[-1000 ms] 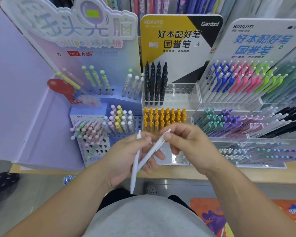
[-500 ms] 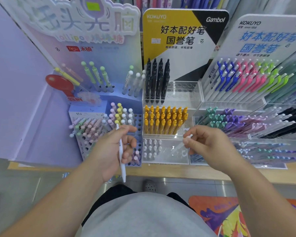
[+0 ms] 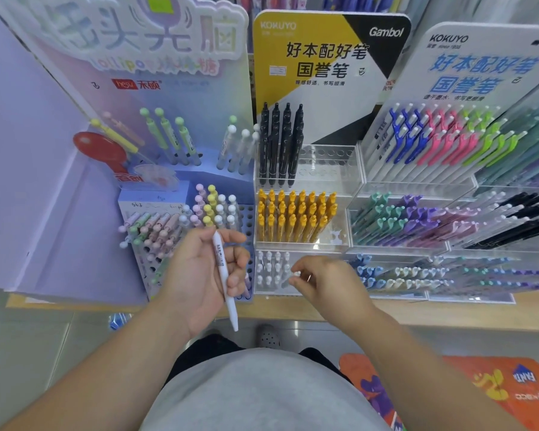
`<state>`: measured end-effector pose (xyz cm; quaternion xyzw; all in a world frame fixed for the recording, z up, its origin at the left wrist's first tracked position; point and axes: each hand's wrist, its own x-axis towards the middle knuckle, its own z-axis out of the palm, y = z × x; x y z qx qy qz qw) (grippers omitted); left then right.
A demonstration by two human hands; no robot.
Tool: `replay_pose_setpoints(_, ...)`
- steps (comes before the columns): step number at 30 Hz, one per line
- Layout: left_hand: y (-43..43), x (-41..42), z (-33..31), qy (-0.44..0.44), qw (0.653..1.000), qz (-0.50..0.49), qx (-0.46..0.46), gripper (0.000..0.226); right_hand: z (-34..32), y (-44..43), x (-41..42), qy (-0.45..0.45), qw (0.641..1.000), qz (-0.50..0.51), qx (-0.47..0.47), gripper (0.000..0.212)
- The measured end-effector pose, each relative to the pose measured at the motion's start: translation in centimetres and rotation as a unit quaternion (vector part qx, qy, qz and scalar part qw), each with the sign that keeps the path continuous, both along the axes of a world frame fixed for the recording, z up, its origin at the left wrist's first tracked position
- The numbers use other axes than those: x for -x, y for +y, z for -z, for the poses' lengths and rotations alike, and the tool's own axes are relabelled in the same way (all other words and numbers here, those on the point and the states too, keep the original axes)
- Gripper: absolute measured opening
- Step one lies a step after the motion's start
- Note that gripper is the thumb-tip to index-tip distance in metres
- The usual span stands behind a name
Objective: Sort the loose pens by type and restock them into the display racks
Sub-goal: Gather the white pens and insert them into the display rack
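**Q:** Which containers appear, and what do they hold?

**A:** Centre, a clear acrylic rack [image 3: 352,169] in three tiers: black pens [image 3: 280,144] upright at the back left, its remaining holes vacant; yellow pens [image 3: 296,217] packed in the middle tier; white pens [image 3: 269,269] in the front tier. At 9 o'clock from it, a lilac perforated stand [image 3: 246,219] carries ball-topped pastel pens [image 3: 213,206]. At 3 o'clock, stepped clear trays [image 3: 417,188] hold clip pens in blue, pink, green, teal, purple and black, all leaning toward 1 o'clock.

**Q:** Where are the task's pens?

**A:** The left hand [image 3: 196,275] is closed round a white pen [image 3: 224,278], held nearly vertical, tip toward 6 o'clock, in front of the lilac stand. The right hand [image 3: 327,281] pinches a second white pen's top [image 3: 296,274] between thumb and forefinger at the front tier's right edge; the barrel is hidden, so whether it sits in a hole cannot be told.

**Q:** Surface and room?

**A:** The racks stand on a pale wooden counter [image 3: 448,315]. Below lies a glossy grey tiled floor [image 3: 44,343], with an orange printed mat [image 3: 479,387] at 5 o'clock.

**Q:** Materials and shapes?

**A:** Printed card headers [image 3: 324,57] stand behind the racks; the acrylic is transparent and glossy, the pens smooth plastic cylinders.
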<state>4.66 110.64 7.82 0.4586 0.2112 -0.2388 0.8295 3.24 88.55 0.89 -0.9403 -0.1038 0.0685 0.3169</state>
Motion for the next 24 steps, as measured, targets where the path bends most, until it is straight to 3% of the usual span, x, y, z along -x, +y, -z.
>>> replay_pose_setpoints(16,-0.4,0.8,-0.3,0.003,0.999,-0.025,-0.036,0.03,3.4,1.7,1.0,-0.042,0.998,-0.003,0.035,0.017)
replay_pose_setpoints(21,-0.8,0.7,-0.8,-0.032,0.993,0.009,-0.117,0.021,1.0,1.2,0.1,0.027,0.995,-0.054,0.083,0.033)
replay_pose_setpoints(24,-1.2,0.5,-0.6,-0.075,0.975,0.078,-0.193,0.017,-1.7,0.3,-0.2,0.062,0.996,-0.038,0.043,0.029)
